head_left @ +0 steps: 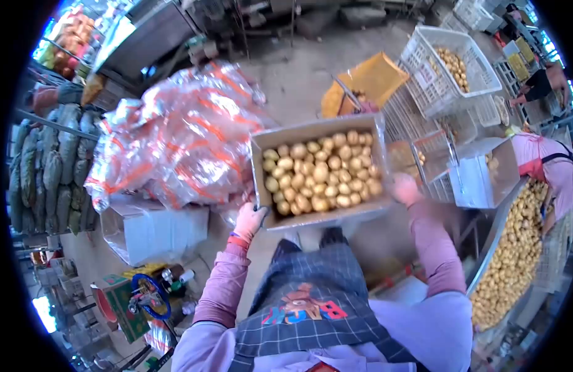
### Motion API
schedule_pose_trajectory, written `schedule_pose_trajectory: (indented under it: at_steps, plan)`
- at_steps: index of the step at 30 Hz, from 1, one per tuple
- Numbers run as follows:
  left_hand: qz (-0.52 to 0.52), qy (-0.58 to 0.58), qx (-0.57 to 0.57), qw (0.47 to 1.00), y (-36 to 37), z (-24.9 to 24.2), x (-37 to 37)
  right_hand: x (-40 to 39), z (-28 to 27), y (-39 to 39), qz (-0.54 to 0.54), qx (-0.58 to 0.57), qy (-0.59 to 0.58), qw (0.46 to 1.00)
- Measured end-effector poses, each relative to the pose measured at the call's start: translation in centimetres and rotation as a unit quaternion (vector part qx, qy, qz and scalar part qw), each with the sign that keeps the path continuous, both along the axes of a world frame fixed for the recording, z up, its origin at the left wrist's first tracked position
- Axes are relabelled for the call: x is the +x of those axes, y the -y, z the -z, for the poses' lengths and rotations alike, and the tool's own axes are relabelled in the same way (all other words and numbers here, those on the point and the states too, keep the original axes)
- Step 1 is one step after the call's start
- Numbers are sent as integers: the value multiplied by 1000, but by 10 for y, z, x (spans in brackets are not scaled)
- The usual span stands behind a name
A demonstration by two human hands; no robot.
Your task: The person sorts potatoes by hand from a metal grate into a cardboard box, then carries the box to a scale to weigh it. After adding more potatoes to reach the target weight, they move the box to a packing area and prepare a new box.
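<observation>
Head camera, looking down: your checked apron [311,297] and pink sleeves fill the near edge of the frame, and both your arms reach forward to a cardboard box [317,170] carried in front of you above the concrete floor [299,74]. Your left hand [250,218], gloved, is closed around the box's near left corner, fingers curled under the rim. Your right hand [403,188] is pressed to the box's right side near its front corner; it is blurred, so how far its fingers are closed cannot be told. The box is tilted slightly, open at the top and packed almost to the rim with small yellow potatoes [320,173].

Just left of your left arm sits a white carton [153,232], and beyond it, beside the box, a big heap of clear bags with orange stripes [181,133]. At lower left a green box with a blue-handled tool [134,301] stands on the floor. On your right, a long trough [516,248] is heaped with more potatoes, and a person in a pink top [547,164] stands at it. A white bin [482,173] sits between the box and that person.

Farther off, beyond the box, a yellow bag [370,84] lies open near a white plastic crate [444,68] holding potatoes. Filled sacks [50,167] are stacked along the far left.
</observation>
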State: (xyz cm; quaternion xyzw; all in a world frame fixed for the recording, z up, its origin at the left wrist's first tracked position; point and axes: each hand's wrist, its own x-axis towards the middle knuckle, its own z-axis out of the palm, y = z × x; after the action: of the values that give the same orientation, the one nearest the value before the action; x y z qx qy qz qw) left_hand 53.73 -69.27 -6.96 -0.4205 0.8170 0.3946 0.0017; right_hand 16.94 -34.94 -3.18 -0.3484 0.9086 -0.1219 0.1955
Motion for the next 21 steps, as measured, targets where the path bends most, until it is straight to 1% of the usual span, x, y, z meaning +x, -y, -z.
schedule_pose_trajectory:
  at_steps: [1,2,3,4,5,6,7,9,10,11,13,14,15,16,18,19,20,21]
  plan:
    - [-26,23,71,997,-6,-22,-8,-1,5,-13,-20,-2,1,1000]
    - [-29,42,114,992,-13,-23,-4,-11,-5,-24,56,0,137,989]
    - [-35,50,147,987,-12,-24,-8,-36,-15,-25,129,-9,258,957]
    - [-27,47,110,992,-19,-26,-10,-56,-4,-34,229,-134,384,884]
    - [-21,51,75,996,-29,-30,-10,-72,17,-49,324,-247,496,767]
    - [-54,88,89,991,-33,-29,-11,-101,78,-79,340,-307,541,706]
    - [-124,39,121,984,-40,-22,-9,-106,115,-79,402,-336,527,669]
    - [-169,66,176,967,-40,-41,-22,-108,173,-67,475,-365,489,633]
    - [-190,27,194,962,-42,-36,-22,-109,194,-58,498,-367,478,624]
    - [-190,59,202,959,-47,-28,-14,-109,213,-51,516,-368,467,616]
    - [-335,-52,205,918,-61,-14,0,-108,241,-34,538,-376,444,610]
    - [-352,-52,234,905,-59,-17,1,-104,252,-25,545,-386,427,609]
    - [-327,-39,229,916,-54,-24,-3,-96,259,-18,551,-397,406,612]
    - [-328,-35,233,915,-50,-27,-1,-86,266,-13,557,-406,375,621]
    - [-330,-8,259,908,-37,-29,0,-71,273,1,560,-421,282,656]
    - [-308,18,237,921,-35,-29,2,-65,277,2,558,-419,248,672]
    - [-296,11,234,926,-36,-27,1,-76,311,-56,503,-390,557,533]
    - [-289,2,230,929,-44,-25,-3,-78,212,-25,519,-313,433,667]
